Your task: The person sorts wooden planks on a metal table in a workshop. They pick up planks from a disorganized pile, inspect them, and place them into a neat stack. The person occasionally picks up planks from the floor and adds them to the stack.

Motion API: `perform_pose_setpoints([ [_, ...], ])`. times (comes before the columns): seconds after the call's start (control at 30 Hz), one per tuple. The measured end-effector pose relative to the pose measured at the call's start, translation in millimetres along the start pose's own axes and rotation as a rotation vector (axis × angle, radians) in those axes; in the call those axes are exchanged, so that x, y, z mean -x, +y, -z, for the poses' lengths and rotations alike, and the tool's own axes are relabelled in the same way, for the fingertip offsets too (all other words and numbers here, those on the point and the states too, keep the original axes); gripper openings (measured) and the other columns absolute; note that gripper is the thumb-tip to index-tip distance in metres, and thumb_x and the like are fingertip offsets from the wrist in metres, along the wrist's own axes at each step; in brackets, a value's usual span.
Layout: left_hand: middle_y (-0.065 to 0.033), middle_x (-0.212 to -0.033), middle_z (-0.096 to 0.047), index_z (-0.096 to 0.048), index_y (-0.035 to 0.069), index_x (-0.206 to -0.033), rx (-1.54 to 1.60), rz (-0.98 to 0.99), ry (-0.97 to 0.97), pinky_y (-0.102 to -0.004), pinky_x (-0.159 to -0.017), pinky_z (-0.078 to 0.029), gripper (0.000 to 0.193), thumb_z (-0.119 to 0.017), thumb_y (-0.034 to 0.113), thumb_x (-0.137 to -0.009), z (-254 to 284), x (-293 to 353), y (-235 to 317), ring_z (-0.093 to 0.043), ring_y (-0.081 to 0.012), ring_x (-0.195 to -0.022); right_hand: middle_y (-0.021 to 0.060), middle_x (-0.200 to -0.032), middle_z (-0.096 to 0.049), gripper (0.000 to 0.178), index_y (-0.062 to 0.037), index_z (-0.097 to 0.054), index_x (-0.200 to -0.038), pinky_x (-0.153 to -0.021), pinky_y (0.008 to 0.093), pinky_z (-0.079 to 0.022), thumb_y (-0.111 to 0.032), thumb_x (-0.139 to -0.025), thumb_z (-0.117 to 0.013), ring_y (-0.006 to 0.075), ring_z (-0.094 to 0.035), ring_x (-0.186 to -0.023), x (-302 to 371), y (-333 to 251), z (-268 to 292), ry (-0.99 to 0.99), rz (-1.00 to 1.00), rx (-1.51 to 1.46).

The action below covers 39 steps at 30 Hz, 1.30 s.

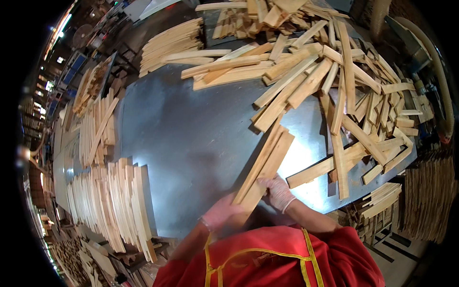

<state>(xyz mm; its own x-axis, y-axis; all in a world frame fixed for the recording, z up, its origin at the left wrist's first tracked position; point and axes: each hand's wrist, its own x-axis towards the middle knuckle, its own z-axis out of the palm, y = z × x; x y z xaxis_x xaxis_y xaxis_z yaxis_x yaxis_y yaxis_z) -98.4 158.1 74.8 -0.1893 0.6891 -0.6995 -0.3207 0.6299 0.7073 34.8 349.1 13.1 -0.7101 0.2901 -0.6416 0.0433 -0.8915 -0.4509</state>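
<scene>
Left hand (222, 211) closed around the near part of two boards (267, 167), which lie side by side and slant away to the right over the metal table (181, 143). Right hand (278, 192) pinches their right edge a little farther along, thumb on the upper face, other fingers mostly out of sight (curled beside or beneath the wood, cannot tell which). Both wear thin, pale gloves (283, 197). Left fingertips hard to make out; near ends of the boards fade into blur just above the red apron (260, 237). Whether the far ends touch the table, cannot tell. Loose heap (306, 86) of wood beyond and to the right, many ends buried, top cut off by the upper edge. Packed row of boards (110, 201) to the left.
</scene>
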Motion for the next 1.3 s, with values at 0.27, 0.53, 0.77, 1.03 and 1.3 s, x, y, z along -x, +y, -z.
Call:
perform_pose_setpoints([
  [0.27, -0.005, -0.089, -0.071, -0.071, 0.005, -0.117, -0.255, -0.002, 0.814, -0.0341, -0.075, -0.055, 0.026, -0.072, 0.02, -0.095, 72, 74, -193, -0.065, -0.0113, -0.085, 0.0123, -0.126, -0.069, 0.061, -0.0032, -0.049, -0.151, -0.094, 0.0352, -0.055, -0.002, -0.093, -0.07, 0.0209, -0.065, -0.11, -39, 68, -135, -0.226, 0.085, 0.482],
  [0.53, -0.0015, -0.105, -0.071, -0.067, 0.001, -0.129, 0.288, -0.175, 0.75, -0.0303, -0.083, -0.053, 0.033, -0.068, 0.017, -0.101, 65, 112, -134, -0.062, -0.0113, -0.093, 0.0135, -0.129, -0.069, 0.068, 0.0005, -0.052, -0.149, -0.106, 0.0394, -0.05, -0.036, -0.096, -0.074, 0.0241, -0.062, -0.12, 57, 129, -127, -0.63, -0.093, 0.931],
  [0.77, -0.0142, -0.149, -0.057, -0.049, 0.007, -0.155, 0.194, -0.548, 0.463, -0.0387, -0.109, -0.049, 0.064, -0.072, 0.031, -0.1, 44, 77, -94, -0.06, -0.0271, -0.131, 0.0091, -0.121, -0.07, 0.044, -0.0017, -0.063, -0.135, -0.099, 0.036, -0.053, -0.017, -0.096, -0.073, 0.019, -0.065, -0.112, 37, 32, -136, -0.318, 0.259, 0.916],
  [1.03, -0.0172, -0.148, -0.05, -0.046, 0.01, -0.155, -0.968, -0.098, 0.967, -0.05, -0.113, -0.044, 0.098, -0.085, 0.052, -0.076, 31, 19, -89, -0.05, -0.0386, -0.134, 0.027, -0.136, -0.067, 0.067, -0.0018, -0.057, -0.146, -0.102, 0.0493, -0.05, -0.043, -0.095, -0.07, 0.0432, -0.066, -0.121, 2, -278, -4, 0.801, 0.9, 1.412],
  [1.3, -0.0116, -0.137, -0.058, -0.048, 0.01, -0.152, -0.453, -0.355, 0.987, -0.0413, -0.09, -0.054, 0.075, -0.075, 0.019, -0.082, 66, 11, -134, -0.064, -0.0263, -0.113, 0.0233, -0.126, -0.071, 0.087, -0.0042, -0.038, -0.16, -0.099, 0.0451, -0.055, -0.024, -0.085, -0.078, 0.0402, -0.069, -0.112, 4, -139, 131, 0.891, 0.506, 1.726],
])
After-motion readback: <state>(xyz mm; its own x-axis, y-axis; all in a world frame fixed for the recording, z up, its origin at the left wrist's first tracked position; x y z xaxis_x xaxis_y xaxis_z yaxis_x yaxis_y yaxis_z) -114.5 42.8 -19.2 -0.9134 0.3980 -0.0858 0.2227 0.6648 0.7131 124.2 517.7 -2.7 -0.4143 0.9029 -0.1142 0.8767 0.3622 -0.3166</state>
